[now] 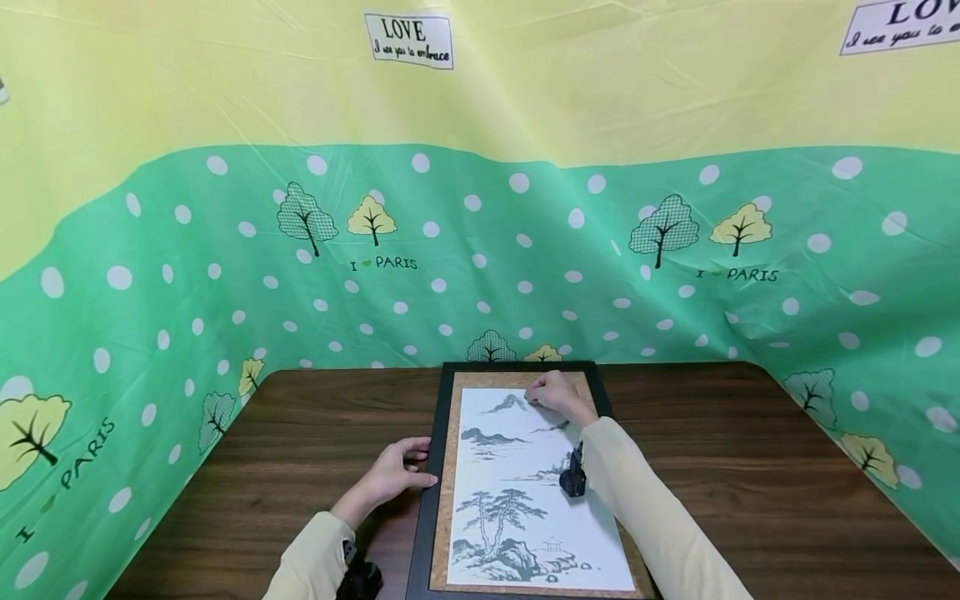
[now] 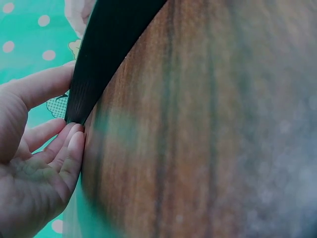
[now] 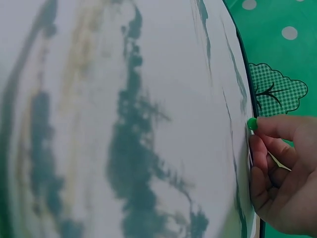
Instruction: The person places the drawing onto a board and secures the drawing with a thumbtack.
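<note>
A white sheet with an ink landscape (image 1: 501, 454) lies on a black-framed cork board (image 1: 444, 500). My right hand (image 1: 558, 396) is over the upper part of the sheet and pinches a small green pushpin (image 3: 252, 124) between thumb and fingertip. In the right wrist view, the pin's round head is at the sheet's far edge; its point is hidden. My left hand (image 1: 393, 472) rests at the board's left side, thumb and fingertips touching the black frame (image 2: 99, 54). Its fingers (image 2: 74, 144) are only slightly bent in the left wrist view.
The board lies on a dark wooden table (image 1: 750, 483), reaching close to its back edge. Behind and at both sides hangs a green and yellow printed cloth (image 1: 525, 250). A small black camera (image 1: 573, 477) on my right wrist hangs over the sheet.
</note>
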`<action>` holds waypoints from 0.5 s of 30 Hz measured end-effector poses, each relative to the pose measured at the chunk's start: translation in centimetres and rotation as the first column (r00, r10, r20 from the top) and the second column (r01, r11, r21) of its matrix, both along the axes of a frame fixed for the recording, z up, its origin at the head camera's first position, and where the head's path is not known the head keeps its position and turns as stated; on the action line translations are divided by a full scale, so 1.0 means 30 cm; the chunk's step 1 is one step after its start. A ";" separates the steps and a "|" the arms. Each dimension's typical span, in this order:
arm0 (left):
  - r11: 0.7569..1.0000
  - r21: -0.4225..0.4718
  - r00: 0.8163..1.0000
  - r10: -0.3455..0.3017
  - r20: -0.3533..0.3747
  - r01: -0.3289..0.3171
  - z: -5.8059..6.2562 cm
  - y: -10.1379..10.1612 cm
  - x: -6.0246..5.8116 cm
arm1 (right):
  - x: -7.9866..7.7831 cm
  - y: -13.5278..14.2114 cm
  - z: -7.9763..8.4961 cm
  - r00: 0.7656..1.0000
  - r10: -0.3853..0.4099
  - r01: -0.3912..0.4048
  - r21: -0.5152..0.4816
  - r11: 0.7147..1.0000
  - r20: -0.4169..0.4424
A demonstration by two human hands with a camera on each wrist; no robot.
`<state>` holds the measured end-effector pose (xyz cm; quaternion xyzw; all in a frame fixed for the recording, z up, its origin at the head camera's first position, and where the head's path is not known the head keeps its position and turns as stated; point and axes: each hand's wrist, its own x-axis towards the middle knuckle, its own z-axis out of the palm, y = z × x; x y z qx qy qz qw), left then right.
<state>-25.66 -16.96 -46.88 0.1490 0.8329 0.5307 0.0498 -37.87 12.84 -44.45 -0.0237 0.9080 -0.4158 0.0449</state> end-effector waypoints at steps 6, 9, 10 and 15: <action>1.000 0.017 1.000 -0.002 0.000 0.002 -0.006 0.002 -0.005 | 0.014 -0.004 0.007 0.998 0.025 -0.026 -0.012 1.000 -0.053; 1.000 0.020 1.000 -0.007 -0.003 0.007 0.024 0.010 0.013 | 0.010 -0.004 0.008 0.999 0.038 -0.040 -0.071 0.997 -0.034; 1.000 0.021 1.000 -0.009 -0.003 0.009 0.041 0.014 0.024 | 0.011 -0.004 0.011 0.998 0.041 -0.044 -0.080 0.996 -0.038; 1.000 0.011 1.000 -0.005 0.001 0.005 0.062 0.018 0.034 | 0.002 -0.011 0.015 0.998 0.055 -0.058 -0.066 0.996 -0.041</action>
